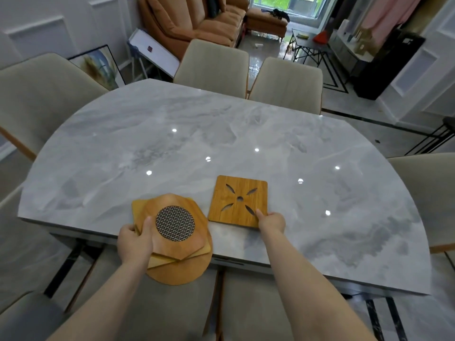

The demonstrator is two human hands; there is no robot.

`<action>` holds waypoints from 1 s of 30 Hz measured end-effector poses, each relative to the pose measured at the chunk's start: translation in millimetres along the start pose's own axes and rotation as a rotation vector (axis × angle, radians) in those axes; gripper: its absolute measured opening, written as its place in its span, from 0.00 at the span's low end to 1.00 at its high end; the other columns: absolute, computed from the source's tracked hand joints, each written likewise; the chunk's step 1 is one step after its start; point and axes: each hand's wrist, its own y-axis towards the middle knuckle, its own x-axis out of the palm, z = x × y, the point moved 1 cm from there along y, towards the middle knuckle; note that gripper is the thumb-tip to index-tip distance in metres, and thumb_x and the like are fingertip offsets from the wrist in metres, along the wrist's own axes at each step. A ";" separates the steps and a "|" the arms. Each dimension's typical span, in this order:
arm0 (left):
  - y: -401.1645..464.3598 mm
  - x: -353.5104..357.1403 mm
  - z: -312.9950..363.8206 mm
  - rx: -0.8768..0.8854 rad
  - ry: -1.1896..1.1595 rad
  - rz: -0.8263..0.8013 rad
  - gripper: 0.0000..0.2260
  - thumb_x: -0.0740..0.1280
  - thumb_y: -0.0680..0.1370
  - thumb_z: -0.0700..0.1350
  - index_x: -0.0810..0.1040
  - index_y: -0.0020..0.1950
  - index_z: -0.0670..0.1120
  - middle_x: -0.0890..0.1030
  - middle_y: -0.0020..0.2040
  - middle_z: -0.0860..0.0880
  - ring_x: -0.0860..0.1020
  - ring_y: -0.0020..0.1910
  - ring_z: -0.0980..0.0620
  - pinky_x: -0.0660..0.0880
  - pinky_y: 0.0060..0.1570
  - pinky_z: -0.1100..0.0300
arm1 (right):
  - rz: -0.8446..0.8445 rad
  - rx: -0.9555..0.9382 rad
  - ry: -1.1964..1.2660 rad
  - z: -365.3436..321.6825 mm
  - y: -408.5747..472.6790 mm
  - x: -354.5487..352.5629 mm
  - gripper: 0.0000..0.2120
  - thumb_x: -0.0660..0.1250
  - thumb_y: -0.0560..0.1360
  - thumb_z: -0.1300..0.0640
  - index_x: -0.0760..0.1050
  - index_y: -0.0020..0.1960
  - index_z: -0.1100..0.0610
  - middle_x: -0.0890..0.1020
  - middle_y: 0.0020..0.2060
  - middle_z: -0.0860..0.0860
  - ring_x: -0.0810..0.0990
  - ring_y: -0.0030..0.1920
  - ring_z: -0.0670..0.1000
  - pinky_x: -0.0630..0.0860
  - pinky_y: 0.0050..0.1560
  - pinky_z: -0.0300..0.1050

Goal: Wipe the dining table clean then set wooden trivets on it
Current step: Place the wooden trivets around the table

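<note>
Tabletop [172, 134] grey marble, chairs around. Right hand [270, 222] fingers pinch a square trivet [237, 200] at its near corner. Left hand [134, 242] fingers grip a stack of trivets [177, 247] over the edge.

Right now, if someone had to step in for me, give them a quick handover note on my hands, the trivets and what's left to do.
Left hand: gripping a stack of wooden trivets, mesh-centred one on top, held over the table's near edge.
Right hand: pinching the near right corner of the square trivet with petal cutouts, which lies on the marble table.
Done: the tabletop looks clean and glossy, no cloth in view; the first trivet is being set.
Left: let go of the square trivet, then lay out the rest from the stack across the table.
</note>
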 end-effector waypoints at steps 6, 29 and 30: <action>-4.3 2.9 -8.2 0.026 -0.005 -0.052 0.19 0.67 0.77 0.52 0.77 0.45 0.34 0.79 0.42 0.41 0.76 0.43 0.44 0.67 0.40 0.57 | 0.129 -0.038 -0.152 4.6 -3.6 2.0 0.17 0.69 0.75 0.45 0.73 0.52 0.59 0.80 0.48 0.55 0.77 0.46 0.54 0.70 0.41 0.45; -116.0 52.6 24.6 0.055 -0.077 -0.390 0.15 0.65 0.78 0.54 0.76 0.46 0.41 0.79 0.42 0.45 0.77 0.44 0.45 0.73 0.42 0.55 | -0.150 -0.266 0.101 67.8 -94.8 -70.0 0.24 0.79 0.63 0.45 0.71 0.47 0.56 0.76 0.40 0.49 0.76 0.42 0.49 0.77 0.44 0.46; -126.4 56.4 25.5 0.058 -0.070 -0.412 0.16 0.65 0.78 0.54 0.76 0.49 0.40 0.79 0.44 0.45 0.77 0.44 0.45 0.73 0.43 0.54 | -0.140 -0.227 0.096 74.5 -98.6 -82.0 0.25 0.79 0.63 0.46 0.71 0.49 0.57 0.76 0.41 0.49 0.77 0.43 0.49 0.77 0.44 0.45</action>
